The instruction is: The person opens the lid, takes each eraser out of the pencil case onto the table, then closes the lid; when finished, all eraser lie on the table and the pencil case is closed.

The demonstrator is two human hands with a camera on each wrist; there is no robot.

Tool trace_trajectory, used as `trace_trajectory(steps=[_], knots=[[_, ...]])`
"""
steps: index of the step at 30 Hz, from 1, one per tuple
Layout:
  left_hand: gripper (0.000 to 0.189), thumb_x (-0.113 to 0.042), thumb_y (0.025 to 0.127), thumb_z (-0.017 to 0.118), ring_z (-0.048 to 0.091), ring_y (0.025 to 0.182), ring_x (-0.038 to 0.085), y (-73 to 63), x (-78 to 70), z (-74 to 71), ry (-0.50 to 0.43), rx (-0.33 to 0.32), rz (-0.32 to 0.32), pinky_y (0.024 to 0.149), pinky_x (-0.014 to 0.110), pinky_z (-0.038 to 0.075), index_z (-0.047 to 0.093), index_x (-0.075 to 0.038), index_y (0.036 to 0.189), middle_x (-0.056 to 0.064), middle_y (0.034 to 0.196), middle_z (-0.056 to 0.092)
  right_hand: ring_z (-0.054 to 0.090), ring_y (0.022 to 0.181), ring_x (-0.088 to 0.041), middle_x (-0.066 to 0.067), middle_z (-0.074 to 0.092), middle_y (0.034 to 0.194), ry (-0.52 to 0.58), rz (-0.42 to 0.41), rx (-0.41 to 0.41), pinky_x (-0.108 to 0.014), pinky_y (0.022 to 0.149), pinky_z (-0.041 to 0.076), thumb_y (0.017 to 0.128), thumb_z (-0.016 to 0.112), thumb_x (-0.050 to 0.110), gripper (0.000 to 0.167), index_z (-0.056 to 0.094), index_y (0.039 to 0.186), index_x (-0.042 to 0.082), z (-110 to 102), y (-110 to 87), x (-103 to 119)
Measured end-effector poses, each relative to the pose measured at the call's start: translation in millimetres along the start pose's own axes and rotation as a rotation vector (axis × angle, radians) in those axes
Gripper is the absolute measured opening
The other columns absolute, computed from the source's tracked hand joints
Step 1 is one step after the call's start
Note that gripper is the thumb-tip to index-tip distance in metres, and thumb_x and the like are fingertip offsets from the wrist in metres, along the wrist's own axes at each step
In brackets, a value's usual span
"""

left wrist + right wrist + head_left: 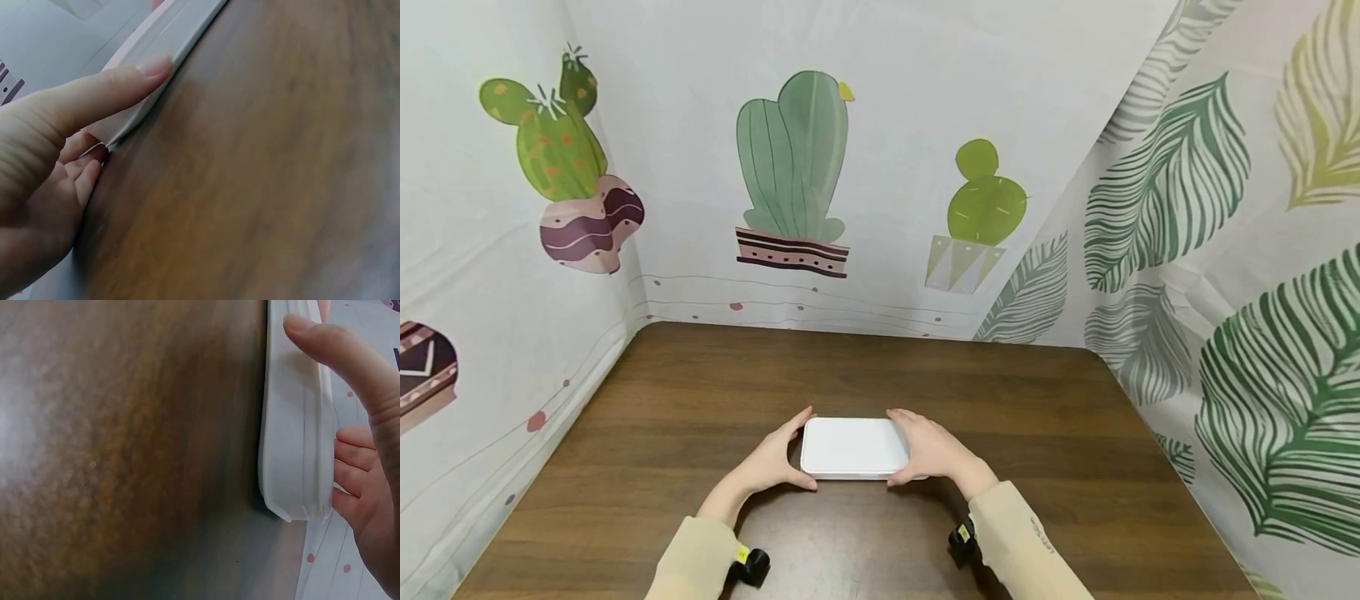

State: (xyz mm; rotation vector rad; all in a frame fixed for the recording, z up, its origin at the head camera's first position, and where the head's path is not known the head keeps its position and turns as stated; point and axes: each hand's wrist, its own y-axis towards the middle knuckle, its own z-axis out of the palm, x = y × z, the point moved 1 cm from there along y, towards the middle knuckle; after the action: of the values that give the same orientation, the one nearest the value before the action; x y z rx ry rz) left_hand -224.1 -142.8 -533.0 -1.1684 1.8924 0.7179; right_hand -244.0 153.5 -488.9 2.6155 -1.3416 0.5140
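A white, flat rectangular box (853, 448) with rounded corners lies on the brown wooden table, its long side toward me. My left hand (766, 463) grips its left end, the thumb (128, 87) along the near side and the other fingers round the end and far side. At the opposite end my right hand (938, 452) holds it the same way, with the thumb (319, 339) pressed on the near wall. A seam runs along the side of the box (292, 444) below its top in the right wrist view. Whatever is inside is hidden.
The wooden table (700, 367) has rounded back corners. White cloth (895, 83) printed with cacti and leaves hangs behind it and on both sides. A small black wrist camera (754, 568) sits under the left sleeve, another black camera (961, 543) by the right.
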Motion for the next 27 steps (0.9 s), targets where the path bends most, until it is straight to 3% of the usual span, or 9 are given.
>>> trace_trajectory(steps=[8,15,27], knots=[[0.125,-0.028,0.059,0.094,0.033,0.141,0.042,-0.2,-3.8,4.5,0.071,-0.033,0.002,0.111,0.058,0.029,0.020,0.003,0.153,0.023,0.154,0.035,0.051,0.130,-0.032,-0.017,0.050,0.144,-0.042,-0.011,-0.004,-0.046,0.104,0.044,0.063,0.085,0.046,0.102,0.045,0.143,-0.001,3,1.7,-1],[0.125,-0.028,0.058,0.094,0.033,0.141,0.041,1.6,-2.7,6.9,0.080,-0.054,0.003,0.112,0.058,0.028,0.019,0.004,0.153,0.021,0.151,0.040,0.054,0.127,-0.032,-0.017,0.054,0.140,-0.063,-0.018,-0.012,-0.046,0.102,0.046,0.063,0.084,0.045,0.097,0.048,0.140,0.000,1,3.3,0],[0.121,-0.020,0.055,0.096,0.039,0.137,0.042,3.9,-5.6,11.8,0.118,-0.124,-0.050,0.110,0.056,0.032,0.026,0.003,0.152,0.026,0.148,0.042,0.059,0.120,-0.028,-0.015,0.062,0.131,-0.054,-0.073,-0.045,-0.049,0.098,0.047,0.060,0.085,0.043,0.089,0.057,0.132,-0.001,-2,5.3,0]])
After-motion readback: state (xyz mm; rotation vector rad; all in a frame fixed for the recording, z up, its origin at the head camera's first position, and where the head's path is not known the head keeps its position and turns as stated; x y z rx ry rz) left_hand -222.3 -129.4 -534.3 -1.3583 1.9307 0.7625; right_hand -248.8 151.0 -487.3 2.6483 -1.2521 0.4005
